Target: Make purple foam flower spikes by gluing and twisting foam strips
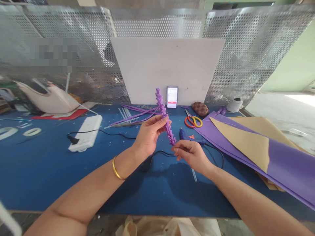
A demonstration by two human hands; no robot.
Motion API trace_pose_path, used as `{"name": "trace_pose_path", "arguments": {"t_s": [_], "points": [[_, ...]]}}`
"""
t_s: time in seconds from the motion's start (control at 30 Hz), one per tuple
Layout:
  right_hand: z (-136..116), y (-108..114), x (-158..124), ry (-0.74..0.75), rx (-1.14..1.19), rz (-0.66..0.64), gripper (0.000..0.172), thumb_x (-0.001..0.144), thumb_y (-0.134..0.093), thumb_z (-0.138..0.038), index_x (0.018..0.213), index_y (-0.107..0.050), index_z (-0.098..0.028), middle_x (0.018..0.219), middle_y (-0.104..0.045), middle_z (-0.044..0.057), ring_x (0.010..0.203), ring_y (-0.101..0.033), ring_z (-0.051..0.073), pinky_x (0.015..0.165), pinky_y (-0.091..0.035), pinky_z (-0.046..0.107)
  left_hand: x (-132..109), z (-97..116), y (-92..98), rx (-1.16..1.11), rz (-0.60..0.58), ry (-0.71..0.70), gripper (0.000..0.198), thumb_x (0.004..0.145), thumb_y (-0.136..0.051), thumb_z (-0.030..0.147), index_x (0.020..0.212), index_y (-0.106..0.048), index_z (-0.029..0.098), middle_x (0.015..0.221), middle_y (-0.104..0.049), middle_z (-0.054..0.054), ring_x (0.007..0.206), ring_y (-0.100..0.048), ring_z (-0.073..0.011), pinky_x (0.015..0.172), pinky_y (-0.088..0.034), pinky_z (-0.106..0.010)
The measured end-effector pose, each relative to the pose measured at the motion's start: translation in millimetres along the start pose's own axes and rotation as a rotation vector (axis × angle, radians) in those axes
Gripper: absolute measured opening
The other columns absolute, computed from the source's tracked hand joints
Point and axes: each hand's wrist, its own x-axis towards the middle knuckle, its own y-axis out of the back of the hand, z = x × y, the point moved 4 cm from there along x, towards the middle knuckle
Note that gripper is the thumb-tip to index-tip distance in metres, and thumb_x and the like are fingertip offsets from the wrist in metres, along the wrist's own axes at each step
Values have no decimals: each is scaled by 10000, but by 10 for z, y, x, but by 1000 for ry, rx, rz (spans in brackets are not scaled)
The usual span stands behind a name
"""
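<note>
A purple craft flower spike [161, 105], made of small curled petals, is held up slantwise over the blue table. My left hand [150, 132] pinches it around the middle between thumb and fingers. At its lower end, the fingertips of my right hand [189, 153] are closed on the tip. Just beyond my right hand lies a blue glue gun [190, 136] with its cord running off to the right. Scissors [193, 121] with red and yellow handles rest behind the glue gun. A clear glue stick [194, 174] is on the table below my right hand.
Purple strips [133, 117] and glue sticks [125, 113] lie behind my left hand. A white power strip [86, 132] is at left, its cable crossing the table. A lit phone [172, 97] leans on a white board [169, 68]. Purple sheets [292, 167] and brown paper [243, 141] fill the right.
</note>
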Motion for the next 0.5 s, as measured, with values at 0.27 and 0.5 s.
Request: {"name": "trace_pose_path", "arguments": {"t_s": [0.27, 0.5], "points": [[-7, -2, 2, -2, -14, -7, 118, 829, -591, -261, 769, -633, -169, 687, -610, -14, 554, -596, 101, 560, -465, 224, -27, 5, -2, -10, 6, 2, 84, 707, -808, 217, 738, -734, 191, 759, -706, 1, 764, -637, -108, 737, -458, -230], [20, 4, 2, -6, -72, 24, 128, 838, -584, -274, 783, -640, -173, 697, -619, -8, 566, -614, 109, 565, -465, 225, -11, 30, -7, 47, -20, 1, 182, 739, -787, 289, 899, -765, 205, 840, -724, -24, 789, -636, -122, 731, -452, -240]]}}
